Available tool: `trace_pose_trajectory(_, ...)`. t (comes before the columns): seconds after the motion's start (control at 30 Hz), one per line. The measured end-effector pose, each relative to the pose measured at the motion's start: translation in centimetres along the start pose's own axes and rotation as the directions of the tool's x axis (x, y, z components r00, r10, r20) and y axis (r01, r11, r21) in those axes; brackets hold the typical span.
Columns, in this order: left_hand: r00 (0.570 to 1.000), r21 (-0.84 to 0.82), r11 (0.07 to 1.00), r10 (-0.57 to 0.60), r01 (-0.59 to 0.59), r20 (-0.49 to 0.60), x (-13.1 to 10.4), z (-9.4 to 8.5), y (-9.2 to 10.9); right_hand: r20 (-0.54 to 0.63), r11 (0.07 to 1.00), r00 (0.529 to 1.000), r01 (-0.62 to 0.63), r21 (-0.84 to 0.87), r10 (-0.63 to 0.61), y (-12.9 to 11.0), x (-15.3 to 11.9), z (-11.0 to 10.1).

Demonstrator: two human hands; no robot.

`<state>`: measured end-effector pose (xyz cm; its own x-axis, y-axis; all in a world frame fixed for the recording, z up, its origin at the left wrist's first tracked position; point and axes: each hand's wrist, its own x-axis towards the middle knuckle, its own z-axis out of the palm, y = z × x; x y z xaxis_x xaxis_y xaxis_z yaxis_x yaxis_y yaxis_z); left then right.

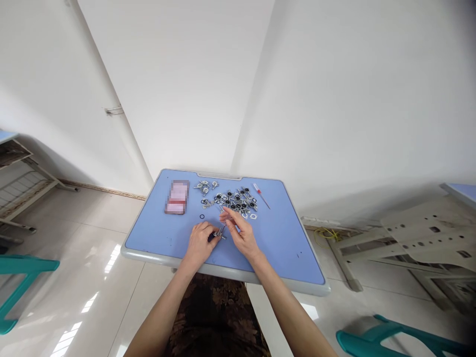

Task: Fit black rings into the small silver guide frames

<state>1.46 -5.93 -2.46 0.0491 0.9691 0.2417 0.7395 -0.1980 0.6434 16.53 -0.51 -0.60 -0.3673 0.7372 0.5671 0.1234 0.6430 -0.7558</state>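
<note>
My left hand point(201, 243) rests on the blue tabletop point(163, 238), its thumb and fingers pinched round a small metal fitting point(222, 236) with a dark part. Just to the right and slightly above, my right hand point(241, 235) is curled with its fingertips over the fitting. A thin shiny piece shows beneath those fingers, too small to name. Beyond the hands lies a pile of similar metal fittings point(238, 201) with black round parts and flat metal plates. One black ring point(202, 216) lies apart, above my left hand.
A phone-like flat object with a blurred surface point(177, 197) lies at the table's left. Several metal parts point(204, 187) form a smaller group at the back. A screwdriver-like tool point(262, 196) lies right of the pile. Green stools point(394, 337) stand on the floor; a white wall point(193, 99) rises behind.
</note>
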Motion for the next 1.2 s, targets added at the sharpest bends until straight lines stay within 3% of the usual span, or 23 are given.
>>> trace_pose_trajectory(0.17,1.0,0.01,1.0,-0.017,0.017,0.014,0.01,-0.15,0.13,-0.104,0.996,0.994,-0.03,-0.086,0.021,0.14,0.0,0.19)
trace_pose_trajectory(0.27,1.0,0.01,1.0,-0.021,0.021,0.015,0.03,-0.1,0.06,-0.039,0.995,0.999,0.007,-0.096,-0.011,0.11,-0.04,0.18)
trace_pose_trajectory(0.37,1.0,0.01,1.0,-0.008,0.008,0.009,0.05,0.01,-0.05,0.033,1.0,0.999,-0.02,0.01,0.02,0.04,-0.12,0.26)
trace_pose_trajectory(0.53,1.0,0.018,1.0,-0.007,0.006,0.009,0.05,0.09,-0.09,-0.095,0.998,0.995,-0.031,-0.052,0.026,0.32,-0.04,0.64)
trace_pose_trajectory(0.63,1.0,0.015,1.0,-0.013,0.013,0.006,0.04,0.06,-0.01,-0.032,0.997,0.999,0.015,-0.081,-0.017,0.32,-0.05,0.54)
trace_pose_trajectory(0.73,1.0,0.002,1.0,-0.005,0.005,0.006,0.01,0.0,0.08,0.021,1.0,1.0,-0.007,0.007,0.007,0.13,-0.2,0.32)
trace_pose_trajectory(0.9,1.0,0.013,1.0,-0.006,0.006,0.002,-0.01,0.0,0.09,-0.089,0.999,0.996,-0.027,-0.027,0.024,0.06,-0.19,0.29)
trace_pose_trajectory(1.0,1.0,0.012,1.0,-0.004,0.004,-0.006,-0.01,0.01,0.06,-0.051,0.999,0.999,0.018,-0.042,-0.02,0.02,-0.13,0.27)
trace_pose_trajectory(1.1,1.0,0.005,1.0,0.005,-0.005,-0.002,-0.01,-0.03,0.06,0.011,0.998,1.0,-0.019,0.061,0.019,-0.01,-0.19,0.21)
trace_pose_trajectory(1.2,1.0,0.009,1.0,0.0,0.0,0.003,-0.02,-0.02,0.06,-0.046,0.997,0.997,-0.054,0.052,0.057,0.14,-0.25,0.28)
